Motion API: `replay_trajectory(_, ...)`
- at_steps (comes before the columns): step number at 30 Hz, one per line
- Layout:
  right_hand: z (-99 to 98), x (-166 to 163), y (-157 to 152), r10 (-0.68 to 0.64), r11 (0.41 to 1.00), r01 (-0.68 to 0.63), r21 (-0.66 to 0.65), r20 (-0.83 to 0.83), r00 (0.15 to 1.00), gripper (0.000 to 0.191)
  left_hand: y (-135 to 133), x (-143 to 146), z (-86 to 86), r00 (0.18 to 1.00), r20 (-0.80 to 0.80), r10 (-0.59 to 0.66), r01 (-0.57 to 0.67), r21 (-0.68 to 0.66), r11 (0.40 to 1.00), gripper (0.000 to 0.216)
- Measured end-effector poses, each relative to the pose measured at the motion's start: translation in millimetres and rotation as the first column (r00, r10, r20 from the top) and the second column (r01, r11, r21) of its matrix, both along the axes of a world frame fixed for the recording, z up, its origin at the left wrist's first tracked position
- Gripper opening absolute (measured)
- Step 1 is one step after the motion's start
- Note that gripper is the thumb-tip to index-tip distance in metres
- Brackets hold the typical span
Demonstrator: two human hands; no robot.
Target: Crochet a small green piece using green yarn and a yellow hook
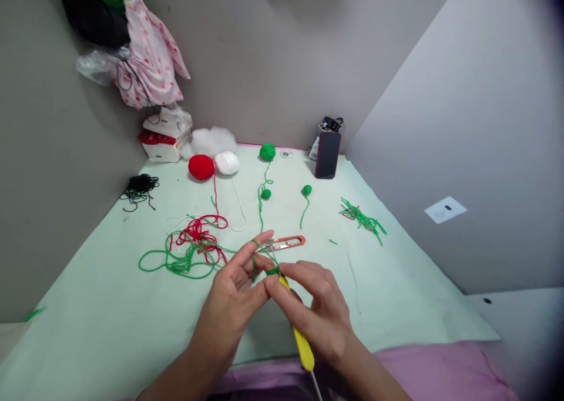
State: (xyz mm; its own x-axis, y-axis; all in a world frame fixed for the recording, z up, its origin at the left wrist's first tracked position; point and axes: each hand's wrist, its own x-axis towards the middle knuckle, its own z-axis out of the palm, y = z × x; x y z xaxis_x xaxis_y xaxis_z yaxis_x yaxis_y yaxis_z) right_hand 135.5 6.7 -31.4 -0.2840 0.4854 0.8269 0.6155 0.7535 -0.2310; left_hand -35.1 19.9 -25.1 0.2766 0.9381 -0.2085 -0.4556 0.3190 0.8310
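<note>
My right hand point(315, 307) grips a crochet hook point(303, 348) by its yellow handle, the metal tip pointing up and away. Between thumb and fingertips, my left hand point(240, 292) pinches a small piece of green crochet point(273, 270). A strand of green yarn point(267, 251) runs over the raised left index finger to the hook's tip. Both hands meet above the table, fingertips nearly touching. Just beyond them lie thread snips point(286, 243) with an orange handle. Fingers partly cover the crochet piece, so its shape is hard to make out.
Tangled green yarn point(187, 263) and red yarn point(200, 236) lie left. Farther back are a red yarn ball point(201, 167), a white yarn ball point(227, 163), a green yarn ball point(267, 152) and black yarn point(140, 188). A phone point(328, 155) stands at the back; yarn scraps point(363, 220) lie right.
</note>
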Motion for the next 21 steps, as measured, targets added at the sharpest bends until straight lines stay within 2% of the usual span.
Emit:
replay_trajectory(1,-0.7,0,-1,0.004,1.000,-0.005,-0.023,-0.040,0.999,0.034,1,1,1.9,0.995,0.084,-0.061,0.066,-0.053,0.996,0.055)
replay_trajectory(3,0.0,0,-2,0.022,0.987,-0.058,-0.152,-0.230,0.973,0.032,4,1,4.2,0.975,0.187,-0.120,0.146,-0.130,0.981,0.052)
replay_trajectory(6,4.1,0,-1,0.009,0.915,-0.243,-0.322,-0.587,0.810,0.026,6,-1,4.6,0.986,0.165,-0.028,0.055,-0.162,0.985,0.049)
replay_trajectory(8,6.1,-2,3,0.006,0.864,-0.352,-0.359,-0.694,0.720,0.021,5,-2,4.1,0.994,0.113,0.015,0.000,-0.124,0.992,0.050)
replay_trajectory(10,6.2,-4,7,0.019,0.841,-0.393,-0.372,-0.706,0.708,0.018,4,0,3.3,0.998,0.067,-0.002,0.007,-0.064,0.998,0.046)
replay_trajectory(12,4.3,-5,7,0.021,0.846,-0.368,-0.385,-0.666,0.746,0.018,3,2,2.4,1.000,0.026,-0.005,0.006,-0.022,1.000,0.043)
replay_trajectory(14,0.7,-6,4,0.028,0.878,-0.293,-0.379,-0.571,0.821,0.024,2,5,1.5,0.999,0.007,0.040,-0.040,-0.015,0.999,0.045)
replay_trajectory(16,-3.1,-5,0,0.031,0.931,-0.169,-0.324,-0.391,0.920,0.035,3,6,1.3,0.997,0.027,0.077,-0.076,-0.037,0.996,0.048)
replay_trajectory(18,-5.1,-3,-3,0.026,0.970,-0.081,-0.228,-0.234,0.972,0.042,5,6,2.4,0.995,0.096,0.036,-0.028,-0.087,0.996,0.047)
replay_trajectory(19,-4.8,-2,-4,0.021,0.975,-0.070,-0.210,-0.225,0.974,0.042,6,5,3.4,0.989,0.148,-0.003,0.021,-0.116,0.993,0.045)
replay_trajectory(21,-2.0,0,-2,0.003,0.960,-0.104,-0.260,-0.362,0.932,0.036,8,3,5.8,0.967,0.247,-0.059,0.102,-0.165,0.981,0.038)
